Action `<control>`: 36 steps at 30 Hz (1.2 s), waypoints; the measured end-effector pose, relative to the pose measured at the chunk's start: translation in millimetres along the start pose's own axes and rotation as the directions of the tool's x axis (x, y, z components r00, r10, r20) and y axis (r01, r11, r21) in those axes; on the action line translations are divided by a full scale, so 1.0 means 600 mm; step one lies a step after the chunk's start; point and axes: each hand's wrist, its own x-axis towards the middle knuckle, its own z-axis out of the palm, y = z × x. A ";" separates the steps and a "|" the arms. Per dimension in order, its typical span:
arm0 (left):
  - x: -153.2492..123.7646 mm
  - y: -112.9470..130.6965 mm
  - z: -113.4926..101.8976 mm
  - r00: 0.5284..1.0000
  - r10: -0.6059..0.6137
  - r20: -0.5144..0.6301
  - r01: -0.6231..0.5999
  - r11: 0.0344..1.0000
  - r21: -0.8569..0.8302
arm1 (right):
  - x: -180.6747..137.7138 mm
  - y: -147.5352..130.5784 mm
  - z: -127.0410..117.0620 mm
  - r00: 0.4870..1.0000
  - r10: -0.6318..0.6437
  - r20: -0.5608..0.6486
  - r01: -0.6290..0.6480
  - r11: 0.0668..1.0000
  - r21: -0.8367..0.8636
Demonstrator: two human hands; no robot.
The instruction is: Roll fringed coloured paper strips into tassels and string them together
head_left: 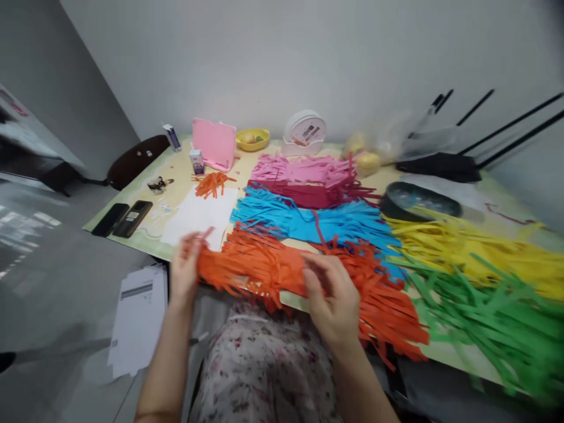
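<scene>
A thick bundle of orange paper strips (259,264) lies across the near table edge. My left hand (185,270) is at its left end, fingers bent around the strip ends, blurred by motion. My right hand (335,299) rests on the bundle's middle, fingers curled over the strips. More orange strips (388,305) spread out to the right of that hand. Behind them lie blue strips (317,220), then dark red strips (308,194) and pink strips (304,169).
Yellow strips (476,247) and green strips (493,317) cover the right side. A white sheet (198,214), a small orange heap (211,183), two phones (121,218), a pink holder (214,144), a yellow bowl (252,139) and a dark dish (418,200) stand on the table (145,241). Papers (138,317) lie on the floor.
</scene>
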 end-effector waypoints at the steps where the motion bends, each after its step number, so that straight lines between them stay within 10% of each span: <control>1: 0.038 -0.005 -0.046 0.978 0.124 -0.169 -0.087 0.974 0.211 | -0.005 0.011 -0.004 1.000 0.020 -0.009 -0.020 1.000 -0.007; 3: 0.116 -0.005 -0.123 0.909 0.313 -0.276 -0.122 0.832 0.541 | -0.012 0.031 -0.010 0.997 0.055 -0.045 -0.057 0.998 -0.034; 6: 0.211 -0.001 -0.155 0.931 0.326 -0.164 -0.130 0.716 0.686 | -0.011 0.045 -0.009 0.997 0.067 -0.039 -0.069 0.995 -0.066; 13: 0.256 -0.075 0.013 0.945 0.029 0.325 -0.290 0.531 0.796 | 0.017 0.050 -0.023 1.000 0.005 -0.012 -0.007 0.978 -0.209; 18: 0.228 -0.073 0.023 0.936 -0.029 0.352 -0.308 0.422 0.853 | 0.061 0.126 -0.069 0.998 -0.035 0.045 0.050 0.916 -0.397; 22: 0.203 -0.012 0.048 0.928 0.175 0.330 -0.373 0.372 0.850 | 0.121 0.192 -0.084 0.982 -0.012 0.191 0.114 0.839 -0.531; 25: 0.160 0.028 0.141 0.773 0.329 0.543 -0.634 0.439 0.637 | 0.156 0.216 -0.070 0.898 0.087 0.432 0.212 0.773 -0.598; 29: 0.084 0.035 0.305 0.398 0.159 0.904 -0.833 0.475 0.283 | 0.171 0.227 -0.048 0.800 0.158 0.579 0.300 0.731 -0.613; 36: 0.065 -0.011 0.398 0.363 0.018 0.932 -0.862 0.386 0.329 | 0.171 0.232 -0.063 0.749 0.256 0.611 0.336 0.648 -0.683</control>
